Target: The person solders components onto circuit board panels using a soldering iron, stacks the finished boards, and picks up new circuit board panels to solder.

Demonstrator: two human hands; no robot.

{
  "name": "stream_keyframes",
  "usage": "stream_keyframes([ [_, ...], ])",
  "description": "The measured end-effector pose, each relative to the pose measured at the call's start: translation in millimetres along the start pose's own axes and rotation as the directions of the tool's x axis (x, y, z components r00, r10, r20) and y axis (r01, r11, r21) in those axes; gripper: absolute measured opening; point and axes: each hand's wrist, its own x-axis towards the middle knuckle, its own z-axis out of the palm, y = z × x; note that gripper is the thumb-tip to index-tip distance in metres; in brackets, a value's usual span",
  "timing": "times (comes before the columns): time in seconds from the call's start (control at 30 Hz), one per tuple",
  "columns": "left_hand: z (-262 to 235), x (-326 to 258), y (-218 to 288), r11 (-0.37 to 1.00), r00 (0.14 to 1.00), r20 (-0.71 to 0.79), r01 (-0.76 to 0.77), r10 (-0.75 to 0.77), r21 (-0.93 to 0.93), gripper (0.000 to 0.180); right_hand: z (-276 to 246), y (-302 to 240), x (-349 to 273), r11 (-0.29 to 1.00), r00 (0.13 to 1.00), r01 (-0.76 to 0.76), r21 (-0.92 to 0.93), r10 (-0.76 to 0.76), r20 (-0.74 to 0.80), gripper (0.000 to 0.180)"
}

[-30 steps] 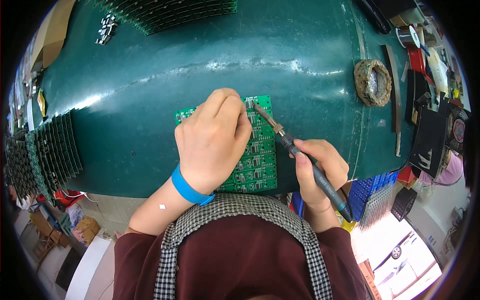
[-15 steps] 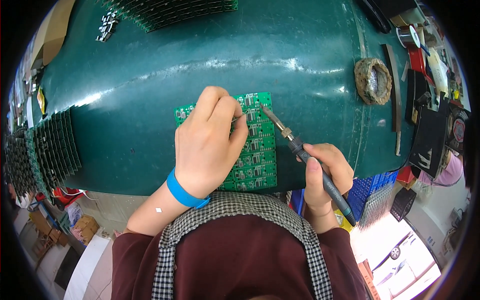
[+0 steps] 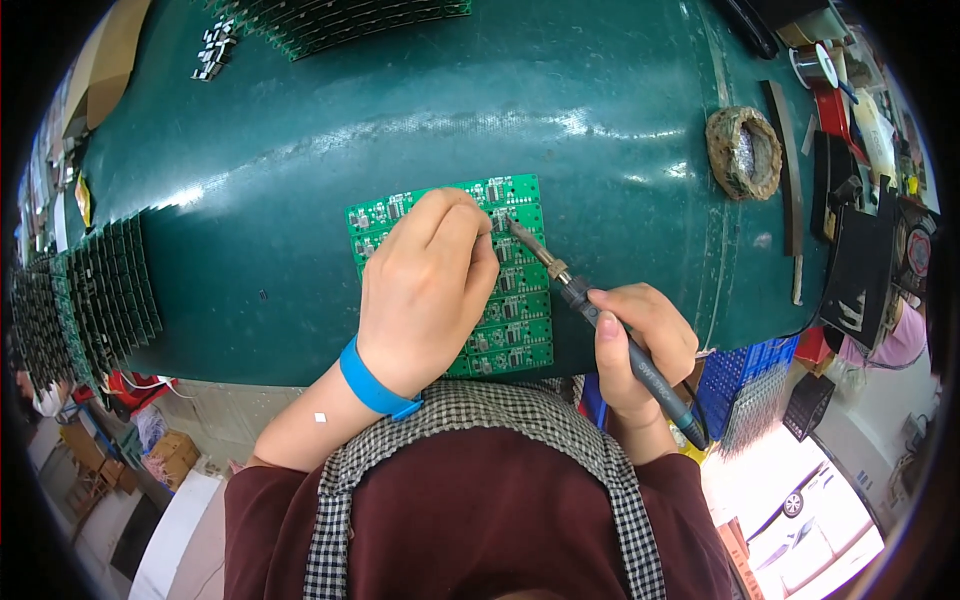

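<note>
A green panel of joined circuit boards (image 3: 518, 309) lies on the table in front of me. My left hand (image 3: 425, 280), with a blue band at its wrist, bends over the panel and hides part of it. Its thumb and fingers are pinched together; a thin wire shows at the fingertips half a second ago and is mostly hidden now. My right hand (image 3: 648, 345) grips a soldering iron (image 3: 585, 297) like a pen. The iron's tip points down at the second row of boards, close to my left fingertips.
Stacks of circuit panels stand at the left (image 3: 100, 295) and far edge (image 3: 350, 22). Small metallic parts (image 3: 213, 50) lie at the far left. On the right are a rough round dish (image 3: 744, 153), a dark bar (image 3: 785, 170) and a wire spool (image 3: 815, 66).
The iron's tip has moved left and slightly down, from the top row of boards to the second. My left hand has shifted slightly down and right. The panel has edged slightly away from me.
</note>
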Motion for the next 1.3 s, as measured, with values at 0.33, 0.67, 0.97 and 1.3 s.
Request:
stream_keyframes([
  [0.33, 0, -4, 5, 0.993, 0.990, 0.078, 0.115, -0.117, 0.026, 0.012, 2, -4, -11, 1.000, 1.000, 0.027, 0.009, -0.027, -0.005, 0.013],
  [0.67, 0, -13, 5, 0.998, 0.999, 0.034, -0.016, 0.018, -0.053, 0.017, -6, -2, -16, 0.996, 0.995, 0.087, 0.018, -0.086, -0.054, 0.011],
  [0.97, 4, -15, 6, 0.999, 0.999, 0.038, 0.003, -0.002, -0.039, 0.016, -4, -3, -18, 0.998, 0.998, 0.061, 0.002, -0.061, 0.002, 0.011],
  [1.3, 2, -20, 12, 0.999, 0.997, 0.063, 0.040, -0.039, -0.002, 0.015, -7, -2, -30, 0.993, 0.992, 0.119, 0.003, -0.119, -0.039, 0.010],
])
